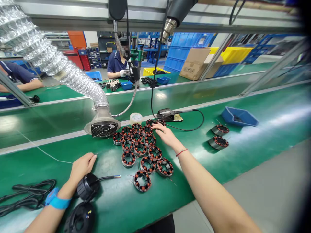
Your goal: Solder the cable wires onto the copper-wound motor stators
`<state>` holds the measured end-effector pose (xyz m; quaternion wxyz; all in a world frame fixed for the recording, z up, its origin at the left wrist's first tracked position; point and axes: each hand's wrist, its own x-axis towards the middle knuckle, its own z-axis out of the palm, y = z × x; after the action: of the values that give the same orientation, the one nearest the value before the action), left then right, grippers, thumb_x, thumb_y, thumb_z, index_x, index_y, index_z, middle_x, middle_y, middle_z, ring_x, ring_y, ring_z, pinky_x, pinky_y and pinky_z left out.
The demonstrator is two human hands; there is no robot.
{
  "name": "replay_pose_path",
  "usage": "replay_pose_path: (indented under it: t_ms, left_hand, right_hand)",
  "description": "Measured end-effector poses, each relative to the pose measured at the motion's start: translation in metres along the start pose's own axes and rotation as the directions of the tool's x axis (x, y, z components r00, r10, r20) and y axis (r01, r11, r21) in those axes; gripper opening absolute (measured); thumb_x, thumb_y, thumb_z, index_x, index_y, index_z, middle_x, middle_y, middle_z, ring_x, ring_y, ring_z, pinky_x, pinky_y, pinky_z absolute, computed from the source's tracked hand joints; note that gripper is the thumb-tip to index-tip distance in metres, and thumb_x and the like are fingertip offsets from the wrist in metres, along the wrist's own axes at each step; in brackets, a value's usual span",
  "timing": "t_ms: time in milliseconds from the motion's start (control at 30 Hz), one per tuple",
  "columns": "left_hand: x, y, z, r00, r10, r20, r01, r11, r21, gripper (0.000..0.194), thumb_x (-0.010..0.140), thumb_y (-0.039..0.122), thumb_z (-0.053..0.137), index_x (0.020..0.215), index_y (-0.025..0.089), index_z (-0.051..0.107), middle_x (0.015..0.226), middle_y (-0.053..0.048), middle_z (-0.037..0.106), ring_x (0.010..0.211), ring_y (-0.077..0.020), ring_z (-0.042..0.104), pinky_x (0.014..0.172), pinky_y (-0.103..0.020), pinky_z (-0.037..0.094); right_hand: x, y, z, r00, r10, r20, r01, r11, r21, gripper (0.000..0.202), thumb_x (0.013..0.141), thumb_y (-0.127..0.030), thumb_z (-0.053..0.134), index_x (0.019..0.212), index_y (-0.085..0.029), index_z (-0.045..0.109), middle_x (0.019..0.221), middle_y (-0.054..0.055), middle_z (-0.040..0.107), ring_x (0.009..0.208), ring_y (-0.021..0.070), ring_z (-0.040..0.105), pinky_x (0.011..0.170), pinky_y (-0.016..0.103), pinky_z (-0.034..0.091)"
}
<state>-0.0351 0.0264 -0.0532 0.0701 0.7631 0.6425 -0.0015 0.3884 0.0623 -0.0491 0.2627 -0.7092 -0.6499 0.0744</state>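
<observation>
Several ring-shaped motor stators with copper windings lie in a cluster on the green bench. My right hand reaches to the back of this group, fingers apart and fingertips at a rear stator; I see no grip on it. My left hand rests on the bench left of the cluster, its fingers curled in with nothing visible in them. Close to that wrist is a round black housing with a cable ending in bare coloured wires. A black ring-shaped part lies nearer me.
A fan-fronted extraction hood and tape roll stand behind the stators. Two stators and a blue bin are at right. Black cable lies left. A heat gun hangs overhead. A co-worker sits opposite.
</observation>
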Motion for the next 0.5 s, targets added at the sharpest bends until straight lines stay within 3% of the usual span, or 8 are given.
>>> replay_pose_path:
  t_ms: [67,133,267,367,500]
  left_hand:
    - [0.0,-0.002,0.0,1.0,0.007,0.011,-0.007,1.0,0.006,0.038,0.098,0.04,0.028,0.08,0.022,0.056,0.086,-0.002,0.068,0.083,-0.0157,0.064,0.067,-0.022,0.04]
    - [0.0,-0.003,0.0,1.0,0.008,0.025,-0.008,1.0,0.006,0.038,0.098,0.04,0.028,0.08,0.022,0.056,0.086,-0.003,0.068,0.082,-0.0158,0.064,0.068,-0.021,0.041]
    - [0.002,-0.005,0.0,0.999,-0.01,0.043,0.011,1.0,-0.005,0.038,0.097,0.041,0.029,0.077,0.021,0.055,0.083,-0.003,0.067,0.078,-0.0167,0.063,0.065,-0.022,0.04]
    - [0.005,-0.005,0.0,0.998,-0.031,0.063,0.032,0.999,-0.01,0.037,0.096,0.042,0.032,0.075,0.021,0.054,0.079,-0.003,0.066,0.074,-0.0168,0.062,0.061,-0.023,0.039]
    - [0.008,-0.004,0.001,0.997,-0.045,0.07,0.045,0.999,-0.01,0.037,0.096,0.043,0.032,0.076,0.021,0.055,0.079,-0.003,0.067,0.075,-0.0177,0.063,0.062,-0.023,0.039]
  right_hand:
    - [-0.003,0.015,-0.013,0.994,0.037,-0.105,-0.036,0.999,0.008,0.04,0.088,-0.02,0.036,0.113,-0.025,0.067,0.13,0.005,0.063,0.125,0.02,0.053,0.107,0.039,0.041]
    - [-0.007,0.04,-0.033,0.958,0.145,-0.247,-0.152,0.988,-0.011,0.047,0.089,-0.018,0.028,0.125,-0.018,0.058,0.137,0.011,0.056,0.129,0.0206,0.049,0.108,0.038,0.039]
    - [-0.017,0.114,-0.083,0.818,0.397,-0.417,-0.459,0.887,-0.057,0.053,0.085,-0.018,0.034,0.136,-0.004,0.041,0.14,0.025,0.045,0.136,0.0314,0.038,0.111,0.047,0.032]
    - [-0.021,0.167,-0.115,0.76,0.513,-0.398,-0.593,0.799,-0.102,0.052,0.086,-0.022,0.047,0.134,-0.002,0.044,0.138,0.027,0.046,0.133,0.0356,0.04,0.109,0.05,0.033]
    - [-0.018,0.211,-0.138,0.779,0.571,-0.258,-0.618,0.769,-0.163,0.036,0.092,-0.035,0.061,0.122,-0.016,0.057,0.125,0.011,0.059,0.113,0.025,0.058,0.097,0.047,0.048]
